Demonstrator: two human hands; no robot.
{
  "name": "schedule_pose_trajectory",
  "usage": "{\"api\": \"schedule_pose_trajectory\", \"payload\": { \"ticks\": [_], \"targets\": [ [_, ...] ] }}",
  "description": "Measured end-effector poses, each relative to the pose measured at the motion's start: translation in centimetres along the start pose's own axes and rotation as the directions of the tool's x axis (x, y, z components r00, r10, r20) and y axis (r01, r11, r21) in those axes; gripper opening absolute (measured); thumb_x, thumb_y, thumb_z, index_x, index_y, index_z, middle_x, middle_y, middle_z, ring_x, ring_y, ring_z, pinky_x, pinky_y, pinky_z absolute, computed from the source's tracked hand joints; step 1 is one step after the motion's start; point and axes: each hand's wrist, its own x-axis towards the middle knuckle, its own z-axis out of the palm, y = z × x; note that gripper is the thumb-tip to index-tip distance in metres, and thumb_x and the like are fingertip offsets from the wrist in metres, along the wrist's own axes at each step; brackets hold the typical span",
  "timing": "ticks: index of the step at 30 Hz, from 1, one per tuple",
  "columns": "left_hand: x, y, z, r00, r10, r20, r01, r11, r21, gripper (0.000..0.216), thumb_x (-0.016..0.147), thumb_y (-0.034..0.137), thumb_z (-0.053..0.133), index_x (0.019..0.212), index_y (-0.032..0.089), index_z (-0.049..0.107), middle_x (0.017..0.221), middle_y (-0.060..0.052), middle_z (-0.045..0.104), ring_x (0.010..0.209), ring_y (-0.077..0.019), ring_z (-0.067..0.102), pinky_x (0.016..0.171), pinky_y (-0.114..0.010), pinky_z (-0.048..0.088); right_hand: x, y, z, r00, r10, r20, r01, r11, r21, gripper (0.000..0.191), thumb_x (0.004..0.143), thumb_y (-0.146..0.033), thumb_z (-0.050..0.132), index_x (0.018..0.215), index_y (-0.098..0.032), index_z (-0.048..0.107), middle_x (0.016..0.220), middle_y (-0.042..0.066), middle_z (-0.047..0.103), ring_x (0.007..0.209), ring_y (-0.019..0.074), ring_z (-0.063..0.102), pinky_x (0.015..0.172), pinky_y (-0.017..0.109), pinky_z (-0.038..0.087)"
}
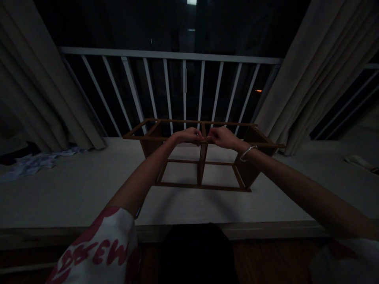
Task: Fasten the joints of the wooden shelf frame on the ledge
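A brown wooden shelf frame [177, 185] lies on its side on the pale window ledge, with a divider [202, 165] across its middle. My left hand [191, 135] is at the upper front rail, just left of where the divider meets it, its fingers pinched together. From the other side my right hand [222, 136], with a silver bangle on the wrist, reaches the same joint, fingers curled and closed. The two sets of fingertips almost meet there. Whatever lies between them is too small and dark to make out.
The pale ledge [74, 189] carries the frame. Behind it stands a white railing [166, 54] before a dark window. Curtains hang at the left [50, 79] and right [308, 79]. A crumpled patterned cloth [35, 163] lies at the far left.
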Motion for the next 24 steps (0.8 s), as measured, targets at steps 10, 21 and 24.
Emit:
{"api": "schedule_pose_trajectory", "payload": {
  "ticks": [10,21,24],
  "targets": [
    [-0.6,0.6,0.2,1.000,0.004,0.002,-0.004,1.000,0.021,0.032,0.064,0.035,0.069,0.073,0.010,0.052,0.063,-0.006,0.062,0.053,-0.0113,0.059,0.052,-0.023,0.045,0.4,-2.1,0.1,0.952,0.302,0.040,-0.303,0.952,0.035,0.021,0.078,-0.036,0.052,0.084,-0.018,0.060,0.084,0.008,0.063,0.072,0.0170,0.056,0.059,0.026,0.038],
    [-0.7,1.3,0.9,0.999,-0.002,0.034,-0.001,0.994,0.108,0.030,0.071,0.038,0.063,0.066,0.010,0.052,0.054,-0.003,0.058,0.047,-0.0096,0.055,0.050,-0.023,0.042,-1.2,-3.8,-0.2,0.974,0.222,0.050,-0.198,0.935,-0.294,0.036,0.087,-0.040,0.032,0.105,-0.015,0.051,0.092,0.017,0.062,0.085,0.0278,0.059,0.069,0.034,0.038],
    [-0.5,1.2,0.8,1.000,-0.010,0.016,0.007,0.990,0.139,0.032,0.071,0.039,0.062,0.064,0.010,0.052,0.051,-0.002,0.056,0.045,-0.0091,0.053,0.048,-0.022,0.040,-0.7,-3.5,-0.7,0.987,0.122,0.106,-0.075,0.928,-0.366,0.038,0.089,-0.039,0.030,0.103,-0.014,0.054,0.090,0.018,0.063,0.086,0.0287,0.059,0.070,0.036,0.036]
  ]
}}
